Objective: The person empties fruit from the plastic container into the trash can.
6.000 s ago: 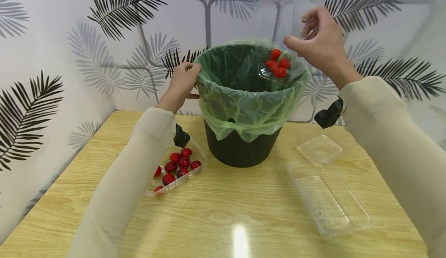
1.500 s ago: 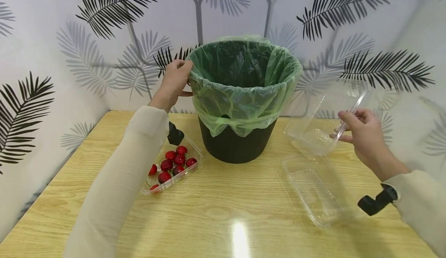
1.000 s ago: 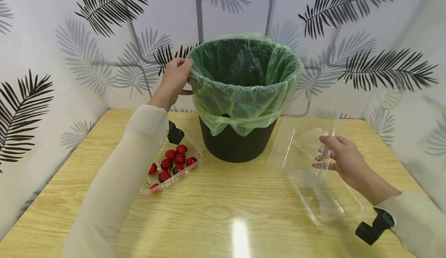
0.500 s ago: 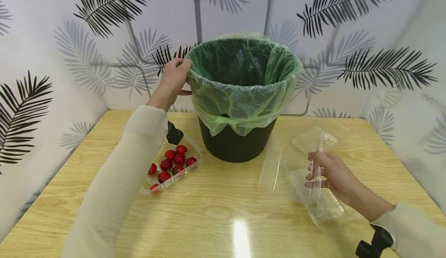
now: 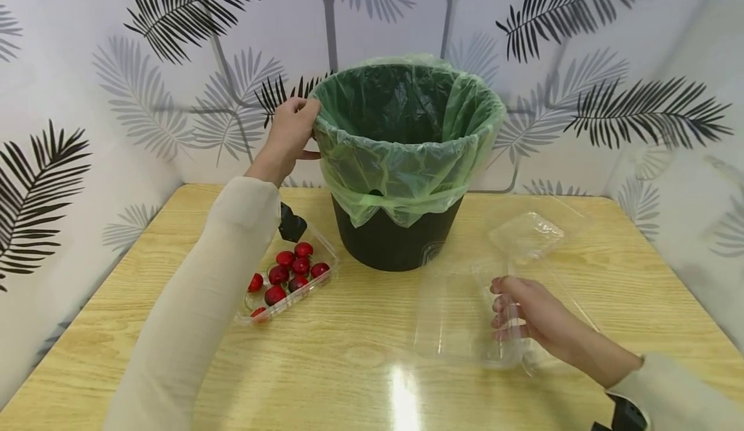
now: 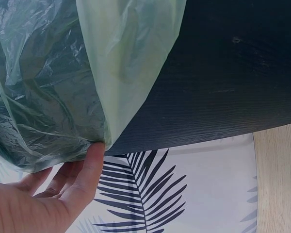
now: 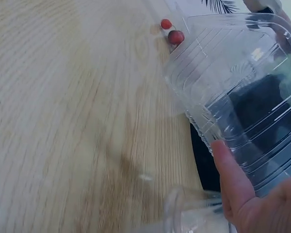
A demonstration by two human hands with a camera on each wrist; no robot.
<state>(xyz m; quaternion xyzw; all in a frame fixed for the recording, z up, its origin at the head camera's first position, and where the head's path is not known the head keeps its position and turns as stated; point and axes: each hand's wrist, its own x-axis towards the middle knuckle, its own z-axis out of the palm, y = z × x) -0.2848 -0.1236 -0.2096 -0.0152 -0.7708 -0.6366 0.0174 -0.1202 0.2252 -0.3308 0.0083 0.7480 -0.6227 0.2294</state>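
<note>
My left hand [image 5: 289, 130] grips the left rim of a black bin [image 5: 389, 243] lined with a translucent green bag [image 5: 401, 176]. The left wrist view shows the fingertips on the folded bag [image 6: 128, 63] at that rim. In front of the bin on the right, my right hand [image 5: 537, 315] holds a clear plastic container [image 5: 456, 318] by one side, low over the table. Seen from the right wrist, the container [image 7: 199, 73] has ribbed walls and no fruit in it, with the thumb on its edge. The bin's bottom is hidden.
A clear tray [image 5: 290, 305] of dark red cherries [image 5: 301, 265] sits at the left, partly behind the left sleeve. On the right, another clear container [image 5: 572, 305] and its lid-like part [image 5: 526, 234] lie on the wooden table [image 5: 325, 379]. A patterned wall stands behind.
Six seconds ago the right hand held a container of red berries over the bin; now its container holds none. Lately the right hand moved left and down with it. The left hand stays put.
</note>
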